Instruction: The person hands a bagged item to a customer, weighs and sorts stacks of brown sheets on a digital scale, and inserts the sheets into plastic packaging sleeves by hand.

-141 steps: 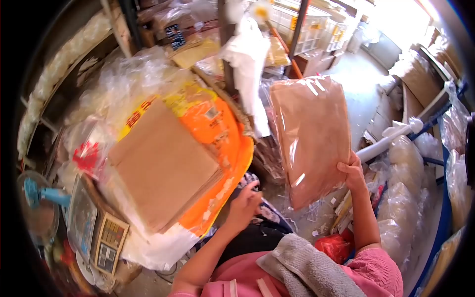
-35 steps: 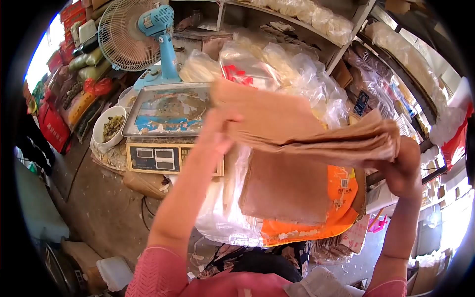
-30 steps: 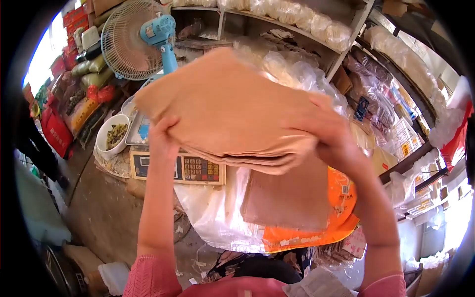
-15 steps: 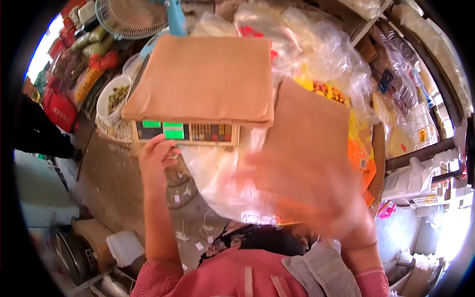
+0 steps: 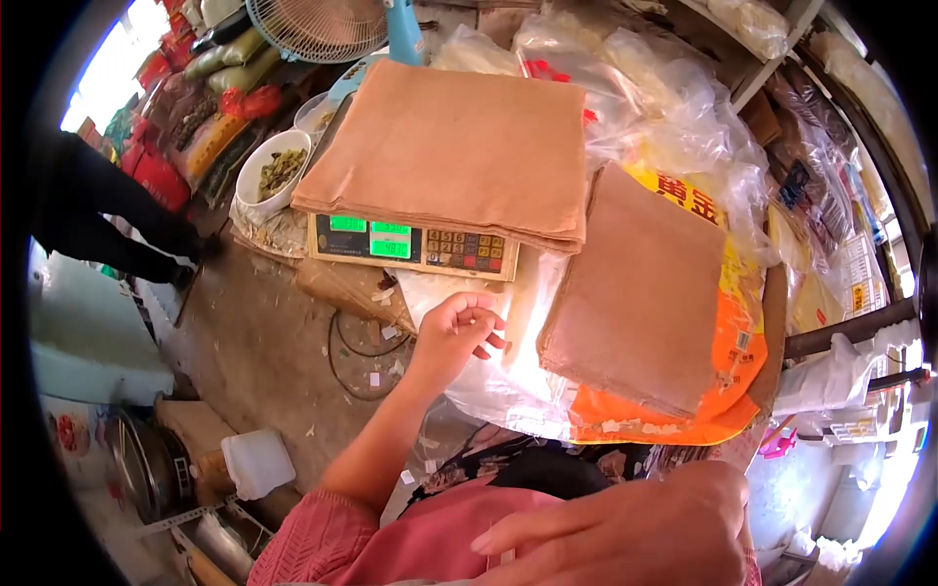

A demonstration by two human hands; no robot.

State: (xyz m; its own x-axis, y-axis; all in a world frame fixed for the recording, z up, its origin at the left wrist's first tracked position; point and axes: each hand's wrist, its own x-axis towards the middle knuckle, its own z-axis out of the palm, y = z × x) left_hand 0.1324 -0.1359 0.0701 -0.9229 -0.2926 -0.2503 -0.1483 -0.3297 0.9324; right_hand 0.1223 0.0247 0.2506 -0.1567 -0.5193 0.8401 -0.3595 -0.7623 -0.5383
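Note:
A stack of brown, square, cloth-like sheets (image 5: 459, 146) lies on a digital scale (image 5: 415, 249) with lit green displays; its pan is hidden beneath them. A second brown stack (image 5: 640, 293) rests to the right on an orange and yellow printed bag (image 5: 728, 361). My left hand (image 5: 454, 337) hovers over clear plastic sheeting just below the scale, fingers loosely bent and slightly apart, nothing visible in it. Close to the camera, my right hand (image 5: 625, 532) is in front of my chest, fingers stretched leftward, with no held thing visible.
A blue fan (image 5: 322, 24) stands behind the scale. At its left is a white bowl (image 5: 274, 171) of greenish dried pieces. Clear plastic bags (image 5: 635, 88) are heaped at the back. A person's dark-trousered legs (image 5: 127, 210) are at far left, near filled bags.
My left hand has moved right and down from the scale's display. My right hand has drawn back from the right stack toward my chest. The view has shifted slightly left.

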